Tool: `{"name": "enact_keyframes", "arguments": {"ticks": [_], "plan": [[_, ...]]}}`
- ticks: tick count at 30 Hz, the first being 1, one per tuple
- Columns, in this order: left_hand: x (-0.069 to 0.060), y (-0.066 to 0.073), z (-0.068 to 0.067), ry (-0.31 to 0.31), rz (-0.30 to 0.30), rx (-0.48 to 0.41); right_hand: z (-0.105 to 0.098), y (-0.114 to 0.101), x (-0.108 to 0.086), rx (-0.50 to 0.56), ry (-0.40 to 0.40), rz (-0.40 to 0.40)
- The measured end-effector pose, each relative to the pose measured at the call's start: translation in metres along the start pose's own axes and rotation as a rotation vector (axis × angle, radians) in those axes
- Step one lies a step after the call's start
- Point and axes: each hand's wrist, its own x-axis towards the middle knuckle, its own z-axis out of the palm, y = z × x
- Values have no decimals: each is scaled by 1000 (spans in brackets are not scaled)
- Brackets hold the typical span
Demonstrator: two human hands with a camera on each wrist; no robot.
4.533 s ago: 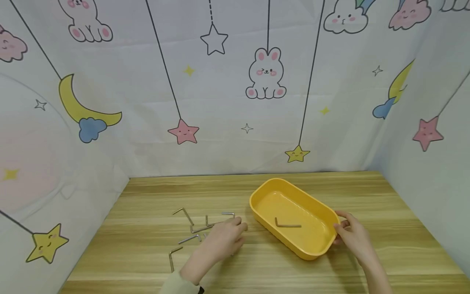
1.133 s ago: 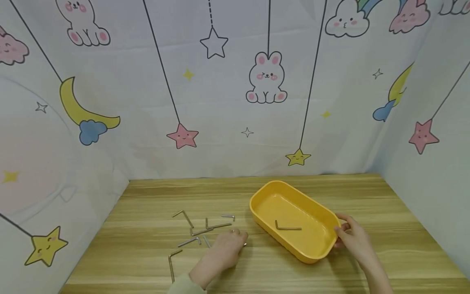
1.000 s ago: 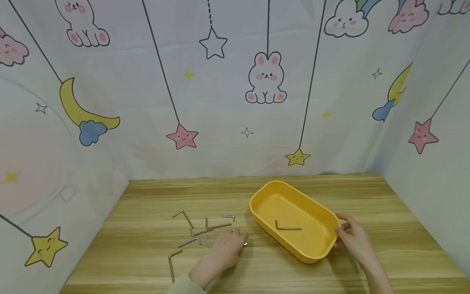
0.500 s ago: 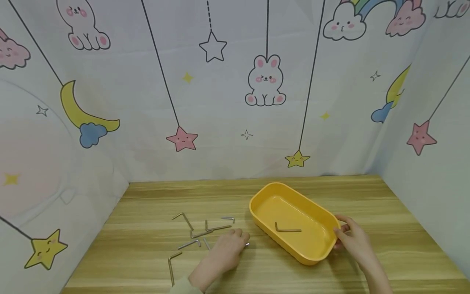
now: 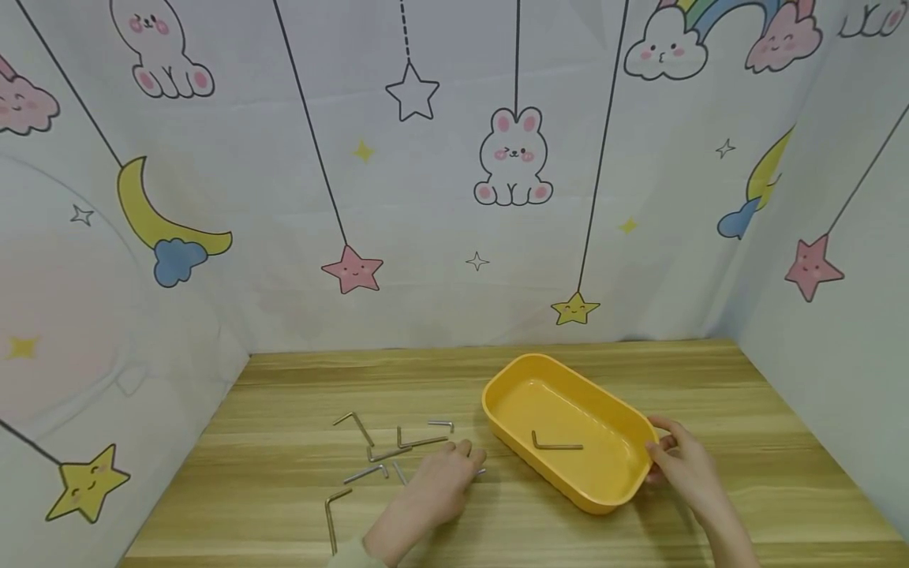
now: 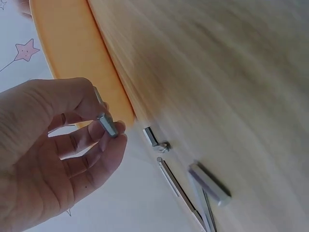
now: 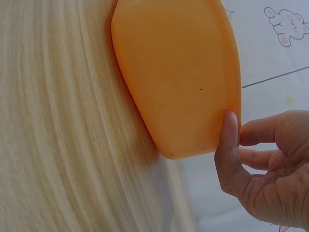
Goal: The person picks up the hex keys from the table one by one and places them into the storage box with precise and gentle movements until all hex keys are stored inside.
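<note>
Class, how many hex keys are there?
9: one key in the tray, one pinched key in the left hand, four brass keys and three silver keys on the table; that hand may hide others.

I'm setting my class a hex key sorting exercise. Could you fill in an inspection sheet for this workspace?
Surface: wood-grain table.
Job's things: yellow tray with one brass-coloured hex key inside; left of it, four loose brass-coloured hex keys and three loose silver hex keys, one partly hidden.
Clutter: nothing seen.
Grips: left grip pinches a held silver hex key; right grip holds the tray's right end.
Cables: nothing seen.
Surroundings: white backdrop printed with rabbits, stars and clouds.
</note>
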Motion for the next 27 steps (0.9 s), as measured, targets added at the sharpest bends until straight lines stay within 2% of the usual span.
{"name": "enact_keyframes", "arguments": {"ticks": [12, 21, 27], "plan": [[0, 3, -5, 34, 27, 17, 0, 0, 0, -10, 2, -2], [0, 6, -12, 92, 77, 34, 0, 1, 1, -15, 6, -8], [1, 10, -16, 83, 103, 32, -1, 0, 1, -20, 0, 0]]}}
